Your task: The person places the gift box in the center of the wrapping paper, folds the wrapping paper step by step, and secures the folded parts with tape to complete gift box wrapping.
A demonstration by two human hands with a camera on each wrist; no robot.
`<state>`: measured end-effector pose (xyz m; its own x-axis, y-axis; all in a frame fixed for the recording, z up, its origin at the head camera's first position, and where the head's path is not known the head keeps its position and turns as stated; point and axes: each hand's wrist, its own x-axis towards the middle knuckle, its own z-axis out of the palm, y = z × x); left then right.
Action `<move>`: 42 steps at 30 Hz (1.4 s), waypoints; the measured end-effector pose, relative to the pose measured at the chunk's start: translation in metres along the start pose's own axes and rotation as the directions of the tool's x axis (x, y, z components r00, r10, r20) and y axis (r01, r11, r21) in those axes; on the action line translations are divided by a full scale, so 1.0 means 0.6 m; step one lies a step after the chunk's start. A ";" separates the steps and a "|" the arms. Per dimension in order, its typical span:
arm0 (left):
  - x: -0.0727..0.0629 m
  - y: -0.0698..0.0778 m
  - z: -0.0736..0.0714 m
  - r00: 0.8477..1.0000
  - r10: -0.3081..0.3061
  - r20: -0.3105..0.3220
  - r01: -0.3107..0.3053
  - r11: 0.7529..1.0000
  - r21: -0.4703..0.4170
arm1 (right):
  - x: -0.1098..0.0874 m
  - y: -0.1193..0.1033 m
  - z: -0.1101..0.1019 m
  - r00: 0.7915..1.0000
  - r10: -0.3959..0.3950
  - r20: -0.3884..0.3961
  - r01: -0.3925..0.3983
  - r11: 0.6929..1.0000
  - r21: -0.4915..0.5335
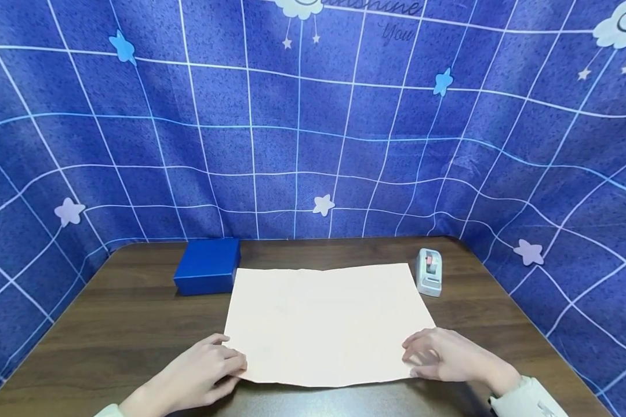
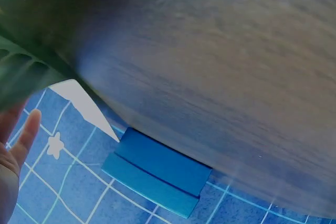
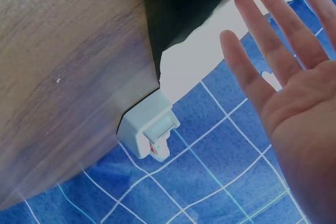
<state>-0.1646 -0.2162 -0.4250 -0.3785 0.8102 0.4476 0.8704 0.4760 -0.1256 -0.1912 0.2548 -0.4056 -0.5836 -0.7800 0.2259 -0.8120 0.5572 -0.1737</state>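
Note:
A large cream sheet of paper point(image 1: 328, 324) lies across the middle of the table, its near edge slightly wavy. My left hand point(image 1: 203, 370) rests at the sheet's near left corner, fingertips touching the paper and fingers loosely bent. At the near right corner, my right hand point(image 1: 446, 356) has its fingers over the paper's edge and the thumb below them. The right wrist view shows that hand's fingers point(image 3: 273, 40) straight and spread. Only part of the left hand point(image 2: 13, 161) appears in the left wrist view, beside a blurred dark green area.
A blue box point(image 1: 208, 266) stands behind the sheet's left side. Beyond its right edge is a small pale desk device point(image 1: 429, 272) with a pink part. The brown wooden table point(image 1: 115, 324) meets a blue curtain point(image 1: 292, 145) with white grid lines and stars.

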 end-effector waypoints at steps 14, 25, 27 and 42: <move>0.005 0.004 0.013 0.935 -0.304 0.182 0.295 0.953 0.076 | 0.008 0.014 0.023 0.995 0.099 -0.006 -0.099 0.995 -0.029; -0.016 0.015 0.020 0.907 -0.338 0.251 0.334 0.941 0.061 | -0.002 0.006 0.031 0.976 0.172 0.131 -0.176 0.984 0.019; -0.016 0.014 0.018 0.915 -0.328 0.235 0.318 0.945 0.079 | -0.001 0.004 0.029 0.975 0.176 0.131 -0.178 0.984 -0.002; 0.012 -0.012 -0.011 0.912 -0.368 0.183 0.351 0.929 0.120 | 0.076 -0.001 -0.020 0.996 0.038 -0.082 -0.055 0.973 -0.224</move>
<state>-0.1716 -0.2164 -0.4147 -0.7231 0.6257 0.2926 0.6377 0.7675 -0.0655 -0.2176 0.2222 -0.3834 -0.6125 -0.7327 0.2966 -0.7601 0.6489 0.0332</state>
